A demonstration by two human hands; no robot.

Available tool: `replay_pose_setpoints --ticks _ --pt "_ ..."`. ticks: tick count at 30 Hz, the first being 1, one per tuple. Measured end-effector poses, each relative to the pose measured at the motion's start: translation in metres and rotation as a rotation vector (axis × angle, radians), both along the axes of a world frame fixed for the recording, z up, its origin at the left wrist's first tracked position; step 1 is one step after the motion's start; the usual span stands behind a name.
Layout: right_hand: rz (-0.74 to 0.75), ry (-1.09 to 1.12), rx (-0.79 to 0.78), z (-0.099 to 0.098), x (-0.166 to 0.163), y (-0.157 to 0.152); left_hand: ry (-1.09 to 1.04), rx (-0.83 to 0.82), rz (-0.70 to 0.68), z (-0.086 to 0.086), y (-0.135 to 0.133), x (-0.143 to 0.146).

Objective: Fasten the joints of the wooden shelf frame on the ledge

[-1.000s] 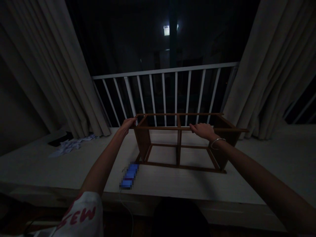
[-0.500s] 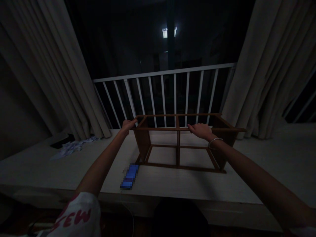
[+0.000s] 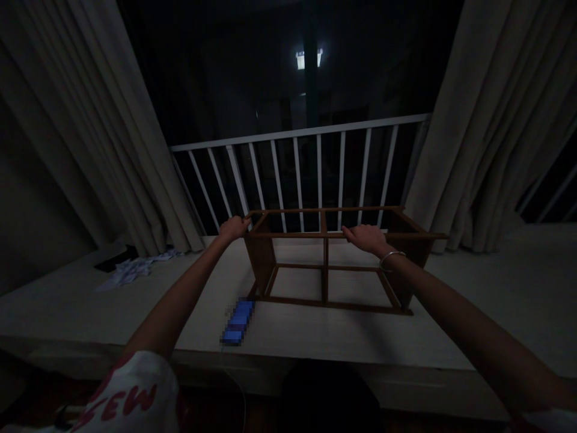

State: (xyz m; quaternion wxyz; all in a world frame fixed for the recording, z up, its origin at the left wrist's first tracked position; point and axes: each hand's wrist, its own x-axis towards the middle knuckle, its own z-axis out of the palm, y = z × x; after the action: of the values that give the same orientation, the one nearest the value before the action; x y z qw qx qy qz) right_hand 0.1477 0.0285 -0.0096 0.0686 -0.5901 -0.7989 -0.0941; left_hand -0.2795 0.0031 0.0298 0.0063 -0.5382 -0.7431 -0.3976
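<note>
Shelf frame [image 3: 325,270] stands on the table [image 3: 315,340], set back toward its far edge at the middle, with the railing [image 3: 297,139] just behind it and a curtain on the left [image 3: 90,138] and on the right [image 3: 487,132]. Left hand [image 3: 234,228] at the frame's upper left corner; right hand [image 3: 365,237] on its front top rail, right of the middle divider. Phone [image 3: 238,322] lies near the table's front edge, before the frame's left foot; papers [image 3: 130,269] lie well apart toward the far left corner, a flat object [image 3: 110,260] just behind them.

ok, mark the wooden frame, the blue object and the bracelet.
wooden frame [image 3: 325,267]: head view, centre upright.
blue object [image 3: 238,322]: head view, its middle.
bracelet [image 3: 391,257]: head view, band on right wrist.
</note>
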Motion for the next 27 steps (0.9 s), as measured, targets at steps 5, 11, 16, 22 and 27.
replay_pose_setpoints --ticks 5,11,16,22,27 --pt "-0.011 0.005 -0.008 -0.001 0.0 0.001 0.259 -0.18 -0.089 0.009 0.0 -0.008" --pt "-0.009 0.008 0.01 -0.001 0.0 0.0 0.713 -0.539 -0.059 0.023 -0.008 -0.001" --pt "-0.001 0.008 0.005 -0.001 -0.001 0.001 0.718 -0.548 -0.04 0.025 -0.016 0.006" --pt "-0.003 0.02 0.021 -0.002 0.0 0.001 0.621 -0.436 0.064 0.015 -0.019 0.012" --pt "0.0 0.022 0.021 -0.001 0.001 0.001 0.598 -0.314 0.108 0.006 -0.023 0.014"
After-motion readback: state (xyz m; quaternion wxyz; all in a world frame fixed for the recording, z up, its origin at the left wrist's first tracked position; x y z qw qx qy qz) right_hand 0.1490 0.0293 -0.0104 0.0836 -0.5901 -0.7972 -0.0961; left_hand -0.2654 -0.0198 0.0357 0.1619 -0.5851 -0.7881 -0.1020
